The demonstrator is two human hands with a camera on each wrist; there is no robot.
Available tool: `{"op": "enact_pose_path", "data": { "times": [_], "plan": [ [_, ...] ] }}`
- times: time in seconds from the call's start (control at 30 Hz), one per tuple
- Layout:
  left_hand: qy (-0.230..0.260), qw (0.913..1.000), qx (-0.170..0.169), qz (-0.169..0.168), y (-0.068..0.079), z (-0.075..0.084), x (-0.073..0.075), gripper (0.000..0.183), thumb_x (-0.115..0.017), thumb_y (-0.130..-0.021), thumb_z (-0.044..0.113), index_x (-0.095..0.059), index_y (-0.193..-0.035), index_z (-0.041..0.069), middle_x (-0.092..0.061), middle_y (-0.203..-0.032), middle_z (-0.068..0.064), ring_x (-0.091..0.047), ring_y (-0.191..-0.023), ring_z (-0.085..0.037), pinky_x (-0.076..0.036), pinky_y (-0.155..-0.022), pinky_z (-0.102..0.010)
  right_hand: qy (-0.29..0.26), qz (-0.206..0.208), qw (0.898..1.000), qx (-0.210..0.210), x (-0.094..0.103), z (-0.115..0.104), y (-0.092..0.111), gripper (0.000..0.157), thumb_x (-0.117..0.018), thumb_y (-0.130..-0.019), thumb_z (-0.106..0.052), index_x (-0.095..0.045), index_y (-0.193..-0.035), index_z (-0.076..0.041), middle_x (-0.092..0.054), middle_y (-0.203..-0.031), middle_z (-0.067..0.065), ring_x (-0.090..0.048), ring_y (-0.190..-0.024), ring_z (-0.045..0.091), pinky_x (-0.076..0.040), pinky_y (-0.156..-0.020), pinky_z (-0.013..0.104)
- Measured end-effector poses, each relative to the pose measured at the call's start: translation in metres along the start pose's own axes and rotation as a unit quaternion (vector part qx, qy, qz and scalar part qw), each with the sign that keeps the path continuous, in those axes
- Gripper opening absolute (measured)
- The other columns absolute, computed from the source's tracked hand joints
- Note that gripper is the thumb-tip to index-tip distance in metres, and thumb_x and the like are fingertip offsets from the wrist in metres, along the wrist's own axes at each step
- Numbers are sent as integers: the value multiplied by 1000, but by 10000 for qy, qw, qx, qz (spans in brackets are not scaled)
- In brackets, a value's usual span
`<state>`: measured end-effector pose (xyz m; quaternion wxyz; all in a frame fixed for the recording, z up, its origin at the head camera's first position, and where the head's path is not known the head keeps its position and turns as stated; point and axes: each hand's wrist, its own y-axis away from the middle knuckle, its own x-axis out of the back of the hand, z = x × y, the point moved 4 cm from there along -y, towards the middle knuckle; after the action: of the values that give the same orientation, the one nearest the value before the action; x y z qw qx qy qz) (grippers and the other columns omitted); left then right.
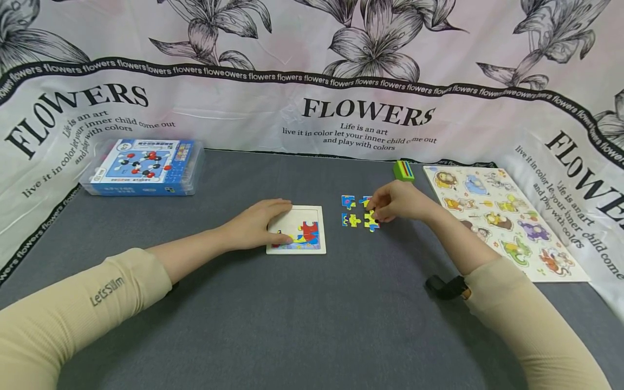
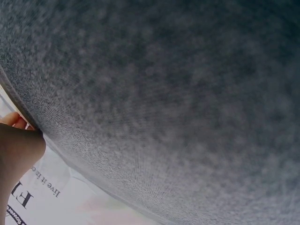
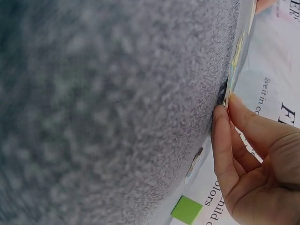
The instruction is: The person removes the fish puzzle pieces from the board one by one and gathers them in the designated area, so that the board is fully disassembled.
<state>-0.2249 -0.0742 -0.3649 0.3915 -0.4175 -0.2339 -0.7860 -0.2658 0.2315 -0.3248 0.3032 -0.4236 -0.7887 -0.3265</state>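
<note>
A small square puzzle tray (image 1: 297,214) lies on the grey cloth, with red, blue and yellow pieces (image 1: 309,233) along its lower part. My left hand (image 1: 253,225) rests on the tray's left side, thumb over the pieces and fingers at the far edge. To the right of the tray lie several loose jigsaw pieces, among them a blue one (image 1: 348,202) and a yellow one (image 1: 354,220). Over the right-hand ones, my right hand (image 1: 401,201) pinches a yellow jigsaw piece (image 1: 371,222) between thumb and fingertips, partly hidden by the fingers. The right wrist view shows this right hand (image 3: 258,154) edge-on at the cloth.
At the back left stands a clear plastic box (image 1: 141,168) with a blue molecule-model label. A green block with coloured stripes (image 1: 403,170) sits behind my right hand. A large animal puzzle board (image 1: 487,203) lies on the right, partly under my right forearm. A printed flower curtain (image 1: 365,116) closes off the back.
</note>
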Motion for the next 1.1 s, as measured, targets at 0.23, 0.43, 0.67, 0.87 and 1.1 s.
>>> {"op": "enact_pose_path", "data": {
  "times": [0.23, 0.43, 0.67, 0.87, 1.1],
  "plan": [
    [-18, 10000, -28, -4, 1, 0, 0, 81, -74, -86, 40, -41, -150, 4, -39, -158, -15, -32, -149, -34, -28, -122, -52, 213, -3, 9998, 27, -2, -1, -1, 14, -71, -89, -7, -75, -101, -3, -75, -82, 10, -66, -69, 12, -58, -67, 29],
    [-43, 10000, -67, -21, 2, 1, 0, 80, -73, -86, 40, -41, -150, 3, -39, -158, -15, -32, -149, -34, -28, -122, -52, 317, -7, 9995, 79, -2, -1, -1, 14, -72, -89, -9, -75, -102, -5, -74, -81, 9, -67, -69, 13, -58, -67, 29],
    [-52, 10000, -12, -43, 2, 3, 2, 81, -74, -86, 41, -40, -150, 4, -39, -158, -14, -32, -150, -33, -28, -123, -51, 465, 331, 9983, 93, 0, -8, -3, 11, -69, -90, -10, -73, -100, -6, -72, -77, 7, -66, -68, 16, -56, -65, 29],
    [-81, 10000, -46, -28, 2, 3, 2, 81, -74, -86, 42, -40, -150, 4, -39, -158, -15, -32, -150, -33, -28, -122, -51, 537, 490, 9971, 207, -2, -21, -4, 14, -69, -90, -11, -72, -103, -6, -72, -80, 11, -66, -68, 18, -53, -63, 28],
    [-92, 9999, -54, -22, 1, 1, 1, 81, -74, -86, 42, -40, -150, 4, -39, -158, -15, -34, -148, -34, -29, -122, -51, 872, 564, 9932, 520, -13, -44, -8, 14, -71, -88, -13, -73, -102, -11, -72, -84, 5, -59, -64, 13, -47, -61, 28]
  ]
}}
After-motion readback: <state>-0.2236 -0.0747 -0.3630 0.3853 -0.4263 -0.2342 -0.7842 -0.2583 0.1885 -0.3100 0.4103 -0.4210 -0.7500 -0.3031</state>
